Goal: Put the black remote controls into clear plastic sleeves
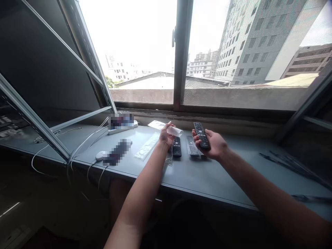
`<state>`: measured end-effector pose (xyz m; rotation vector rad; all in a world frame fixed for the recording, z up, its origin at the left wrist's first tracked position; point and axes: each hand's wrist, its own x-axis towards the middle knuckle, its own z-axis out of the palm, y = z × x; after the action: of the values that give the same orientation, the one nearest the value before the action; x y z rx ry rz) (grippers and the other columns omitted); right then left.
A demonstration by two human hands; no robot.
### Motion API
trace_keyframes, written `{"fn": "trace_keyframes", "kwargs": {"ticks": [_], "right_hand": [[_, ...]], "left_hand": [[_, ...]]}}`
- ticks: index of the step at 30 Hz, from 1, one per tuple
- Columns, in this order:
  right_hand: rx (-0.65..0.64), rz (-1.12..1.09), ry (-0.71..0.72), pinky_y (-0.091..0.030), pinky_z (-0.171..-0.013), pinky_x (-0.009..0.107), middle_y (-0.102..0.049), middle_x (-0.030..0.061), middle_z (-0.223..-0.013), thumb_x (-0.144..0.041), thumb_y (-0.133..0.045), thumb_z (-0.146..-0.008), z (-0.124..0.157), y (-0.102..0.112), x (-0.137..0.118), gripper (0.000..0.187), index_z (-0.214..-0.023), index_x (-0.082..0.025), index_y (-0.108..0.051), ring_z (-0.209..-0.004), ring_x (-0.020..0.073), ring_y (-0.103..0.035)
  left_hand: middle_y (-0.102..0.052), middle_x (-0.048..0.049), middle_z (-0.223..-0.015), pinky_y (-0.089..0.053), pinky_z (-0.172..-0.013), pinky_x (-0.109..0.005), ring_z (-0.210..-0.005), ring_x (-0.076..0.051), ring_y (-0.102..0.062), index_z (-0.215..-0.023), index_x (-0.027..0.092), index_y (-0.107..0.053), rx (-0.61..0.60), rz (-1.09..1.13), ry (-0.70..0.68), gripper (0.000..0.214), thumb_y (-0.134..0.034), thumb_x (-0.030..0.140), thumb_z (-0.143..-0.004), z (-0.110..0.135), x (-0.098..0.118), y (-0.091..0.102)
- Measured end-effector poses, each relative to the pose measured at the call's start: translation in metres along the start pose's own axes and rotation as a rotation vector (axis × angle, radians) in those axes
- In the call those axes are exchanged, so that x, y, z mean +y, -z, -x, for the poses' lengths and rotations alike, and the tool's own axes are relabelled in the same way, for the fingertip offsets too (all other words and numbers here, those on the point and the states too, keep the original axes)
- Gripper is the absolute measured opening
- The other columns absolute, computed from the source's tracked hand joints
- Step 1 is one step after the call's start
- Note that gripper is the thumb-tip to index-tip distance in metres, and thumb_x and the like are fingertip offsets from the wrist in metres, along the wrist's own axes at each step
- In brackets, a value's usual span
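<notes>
Left hand (pixel 165 137) pinches a clear plastic sleeve (pixel 175 131), fingers curled near-closed. Right hand (pixel 216 143) wraps round the held remote (pixel 200 134), buttons up, raised over the right part of the table (pixel 225 183); grip closed, thumb and fingers on its opposite edges. Second remote (pixel 177 148) lies on the table between the hands. Flat plastic bag (pixel 146 147) to its left, wrapped item (pixel 192 147) to its right, near the right hand.

The black remote (pixel 200 133), its button face showing, is held raised, top end leaning left. Left of the remote, a translucent whitish plastic sleeve (pixel 175 131) is held slantwise.
</notes>
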<state>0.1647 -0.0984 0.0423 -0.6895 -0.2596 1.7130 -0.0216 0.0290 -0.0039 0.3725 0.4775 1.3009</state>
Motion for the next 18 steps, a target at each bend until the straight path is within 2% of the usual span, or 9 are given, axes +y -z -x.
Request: {"fn": "trace_keyframes", "kwargs": {"ticks": [3,6,8,11,12,14,16,18], "right_hand": [[-0.081,-0.008,-0.006,-0.054,-0.040,0.023,-0.067,0.0068,-0.082,-0.031,-0.034,-0.116,-0.005,0.003,0.002,0.037,-0.130,-0.014,-0.064,-0.055,0.0151,-0.058],[-0.045,0.034,0.023,-0.060,-0.045,0.026,-0.062,0.0040,-0.075,-0.038,-0.050,-0.113,-0.012,0.009,0.006,0.033,-0.126,-0.012,-0.065,-0.055,0.0158,-0.058],[0.022,0.042,0.079,-0.069,-0.057,0.031,-0.065,0.0052,-0.077,-0.033,-0.055,-0.112,-0.015,0.012,0.008,0.026,-0.126,-0.013,-0.064,-0.063,0.0188,-0.067],[0.025,0.033,0.127,-0.074,-0.069,0.038,-0.076,0.0131,-0.097,-0.030,-0.050,-0.115,-0.016,0.015,0.010,0.025,-0.132,-0.016,-0.061,-0.087,0.0254,-0.078],[0.004,0.029,0.123,-0.073,-0.065,0.037,-0.077,0.0152,-0.104,-0.033,-0.047,-0.116,-0.016,0.016,0.010,0.027,-0.133,-0.016,-0.061,-0.089,0.0257,-0.078],[-0.052,0.016,0.104,-0.067,-0.052,0.029,-0.077,0.0165,-0.108,-0.042,-0.041,-0.119,-0.016,0.018,0.011,0.035,-0.133,-0.018,-0.061,-0.080,0.0220,-0.075],[-0.125,0.000,0.082,-0.055,-0.039,0.021,-0.075,0.0136,-0.100,-0.046,-0.034,-0.120,-0.015,0.021,0.012,0.040,-0.130,-0.018,-0.061,-0.064,0.0163,-0.064],[-0.211,-0.003,0.061,-0.047,-0.034,0.018,-0.068,0.0080,-0.088,-0.041,-0.031,-0.120,-0.014,0.022,0.015,0.039,-0.131,-0.017,-0.061,-0.055,0.0134,-0.054]], "left_hand": [[-0.073,-0.0023,-0.088,-0.060,-0.065,-0.025,-0.073,-0.013,-0.073,-0.093,0.016,-0.070,-0.006,0.003,-0.006,0.018,-0.088,0.017,-0.088,-0.001,0.000,0.001],[-0.073,-0.0022,-0.088,-0.060,-0.064,-0.025,-0.073,-0.013,-0.073,-0.094,0.016,-0.070,-0.008,0.004,0.005,0.017,-0.087,0.017,-0.089,-0.002,0.000,0.002],[-0.073,-0.0022,-0.088,-0.060,-0.065,-0.024,-0.073,-0.013,-0.073,-0.095,0.016,-0.070,-0.006,0.008,0.008,0.018,-0.087,0.016,-0.088,-0.002,0.000,0.001],[-0.073,-0.0023,-0.087,-0.060,-0.066,-0.024,-0.074,-0.014,-0.073,-0.095,0.016,-0.070,0.002,0.011,0.009,0.021,-0.089,0.015,-0.086,-0.001,0.000,0.000],[-0.073,-0.0021,-0.087,-0.060,-0.065,-0.024,-0.073,-0.014,-0.073,-0.095,0.016,-0.071,0.003,0.010,0.008,0.022,-0.090,0.015,-0.085,0.000,0.000,-0.001],[-0.073,-0.0016,-0.087,-0.060,-0.065,-0.025,-0.073,-0.013,-0.073,-0.095,0.016,-0.071,0.004,0.009,0.007,0.022,-0.091,0.015,-0.085,0.001,0.000,-0.002],[-0.073,-0.0012,-0.086,-0.059,-0.065,-0.024,-0.072,-0.013,-0.072,-0.094,0.016,-0.071,0.001,0.008,0.009,0.022,-0.091,0.016,-0.085,0.002,0.000,-0.002],[-0.073,-0.0013,-0.085,-0.059,-0.065,-0.024,-0.072,-0.013,-0.072,-0.093,0.016,-0.071,-0.002,0.007,0.013,0.022,-0.091,0.017,-0.085,0.002,0.000,-0.001]]}}
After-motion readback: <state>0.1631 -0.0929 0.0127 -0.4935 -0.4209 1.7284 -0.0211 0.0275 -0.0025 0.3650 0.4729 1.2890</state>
